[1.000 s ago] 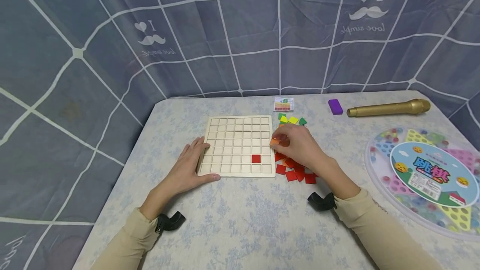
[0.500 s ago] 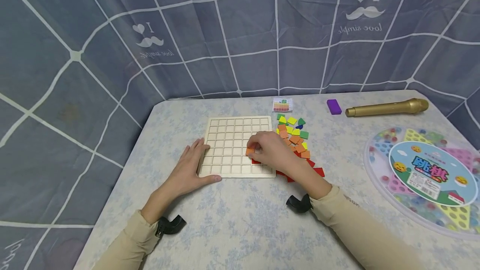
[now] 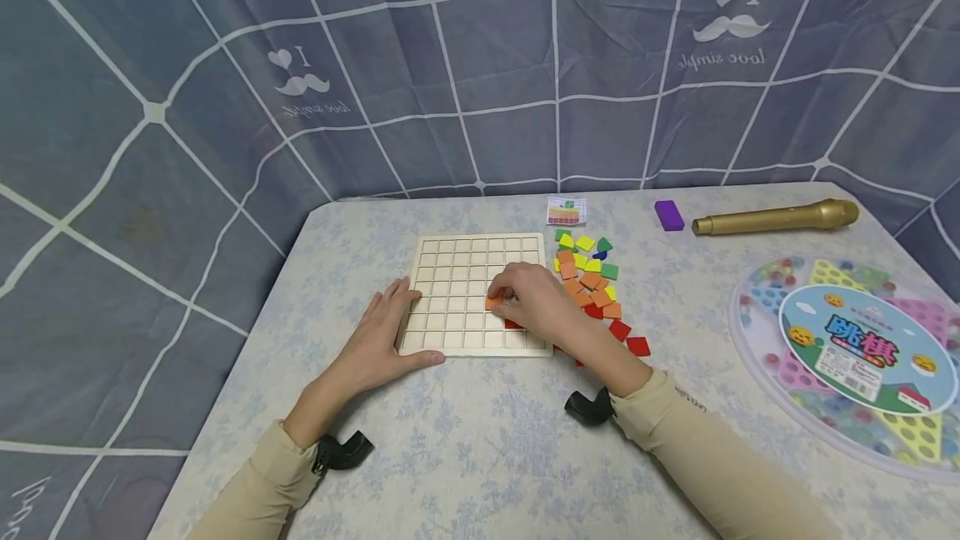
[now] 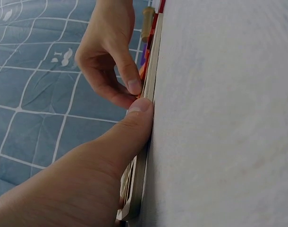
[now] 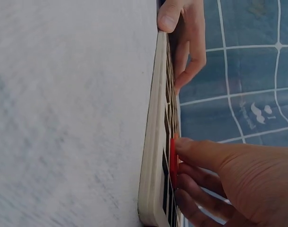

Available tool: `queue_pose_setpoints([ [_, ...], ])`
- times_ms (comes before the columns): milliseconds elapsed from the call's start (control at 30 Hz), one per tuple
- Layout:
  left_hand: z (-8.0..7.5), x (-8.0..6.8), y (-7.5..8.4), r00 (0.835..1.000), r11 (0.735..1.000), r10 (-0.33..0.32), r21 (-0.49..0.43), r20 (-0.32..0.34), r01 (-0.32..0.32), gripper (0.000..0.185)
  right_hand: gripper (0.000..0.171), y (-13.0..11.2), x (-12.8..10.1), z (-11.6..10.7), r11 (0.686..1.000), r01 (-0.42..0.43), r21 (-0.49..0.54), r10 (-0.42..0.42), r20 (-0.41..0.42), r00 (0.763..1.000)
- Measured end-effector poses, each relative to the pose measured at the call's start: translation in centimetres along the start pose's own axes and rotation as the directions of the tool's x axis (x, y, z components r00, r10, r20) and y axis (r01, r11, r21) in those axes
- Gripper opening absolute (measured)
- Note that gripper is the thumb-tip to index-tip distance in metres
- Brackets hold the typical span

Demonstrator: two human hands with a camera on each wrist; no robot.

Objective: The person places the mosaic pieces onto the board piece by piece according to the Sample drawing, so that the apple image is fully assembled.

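Observation:
A pale wooden grid board lies on the table in the head view. My left hand rests against its left side, thumb along the near edge and fingers fairly straight. Over the board's right half, my right hand pinches a small orange square tile between thumb and fingers. A red tile sits just beneath that hand, partly covered by it. In the right wrist view the red tile stands slightly above the grid's ridges. Whether the orange tile touches the board is hard to tell.
Loose orange tiles, yellow, green and red ones lie right of the board. Behind them is a small pattern card. Farther right are a purple block, a gold microphone and a round game box.
My right hand has carried the orange tile leftward from the pile onto the board's area, then shifted slightly farther left. My left hand has stayed at the board's side.

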State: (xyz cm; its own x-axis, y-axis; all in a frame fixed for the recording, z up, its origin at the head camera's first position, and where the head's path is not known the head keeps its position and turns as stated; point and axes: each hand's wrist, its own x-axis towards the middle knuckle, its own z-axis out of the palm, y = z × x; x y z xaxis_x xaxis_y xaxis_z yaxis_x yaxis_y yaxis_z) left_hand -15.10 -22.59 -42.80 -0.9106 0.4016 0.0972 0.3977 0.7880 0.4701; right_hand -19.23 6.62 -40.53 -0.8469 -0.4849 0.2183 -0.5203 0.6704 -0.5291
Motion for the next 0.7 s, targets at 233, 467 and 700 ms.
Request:
queue_pose_setpoints([
  [233, 0.1, 0.0, -0.1, 1.0, 1.0, 0.002, 0.002, 0.001, -0.002, 0.103, 0.013, 0.1, -0.1, -0.1, 0.999, 0.031, -0.019, -0.031, 0.0, 1.0],
  [467, 0.1, 0.1, -0.2, 1.0, 1.0, 0.008, 0.003, -0.005, -0.008, 0.104, 0.018, 1.2, -1.0, -1.6, 1.0, 0.001, 0.012, 0.0, -0.013, 1.0],
  [700, 0.1, 0.0, -0.2, 1.0, 1.0, 0.009, 0.015, -0.01, -0.009, 0.104, 0.024, 3.4, -2.1, -4.2, 0.988, -0.149, 0.029, 0.151, -0.092, 0.984],
])
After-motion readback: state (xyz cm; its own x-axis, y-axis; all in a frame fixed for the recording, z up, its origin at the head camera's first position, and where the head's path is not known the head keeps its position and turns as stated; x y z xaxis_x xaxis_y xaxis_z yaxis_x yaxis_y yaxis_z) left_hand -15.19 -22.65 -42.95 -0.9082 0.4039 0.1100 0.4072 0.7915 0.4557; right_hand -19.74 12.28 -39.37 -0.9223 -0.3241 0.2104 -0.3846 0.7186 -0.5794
